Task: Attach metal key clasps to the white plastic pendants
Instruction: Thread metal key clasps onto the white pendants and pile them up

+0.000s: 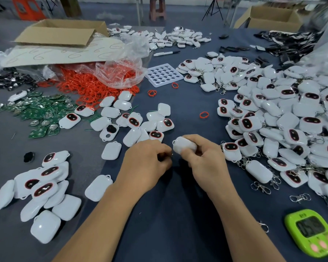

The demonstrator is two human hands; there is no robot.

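Right hand (206,161): fingers curled round one white rounded plastic pendant (184,145), held just above the middle of the dark blue bench (169,214), its small loop end towards the left hand.
Left hand (148,161): fingers curled, tips pinched together just beside that loop; I cannot tell whether they grip anything.
Loose silver metal key clasps (261,187): on the bench near its right edge, beside the big pile.
Big pile of white pendants with dark oval faces (282,120): along the right edge, many with clasps on.
Plain white pendants (45,186): clustered near the left edge, more just beyond the hands.
Lime-green digital timer (314,231): near right corner.
Heap of red rubber rings (95,86): far left, partly under clear plastic.
Green circuit boards (42,110): left edge.
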